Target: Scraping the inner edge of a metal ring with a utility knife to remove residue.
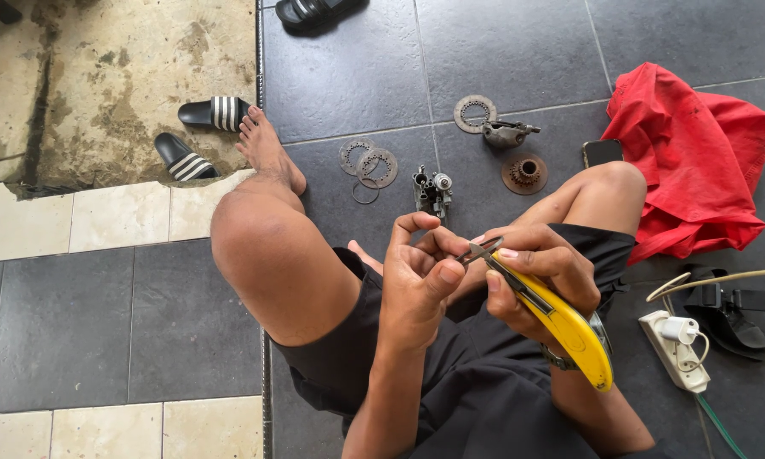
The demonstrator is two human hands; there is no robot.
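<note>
I sit on a dark tiled floor with my knees up. My right hand [540, 272] is shut on a yellow utility knife [569, 327] whose blade tip points up and left. My left hand [420, 276] pinches something small at the blade's tip between thumb and forefinger; what it is I cannot tell. On the floor past my hands lie a small carburetor [433, 191], several round clutch plates [367, 163], a toothed ring [474, 112], a grey metal lever part [506, 133] and a rusty hub [524, 173].
A red cloth [697, 157] lies at the right, with a phone [602, 152] at its edge. A white power strip [673, 348] with a plug sits by my right leg. Striped black sandals [197, 132] lie on bare concrete at the upper left.
</note>
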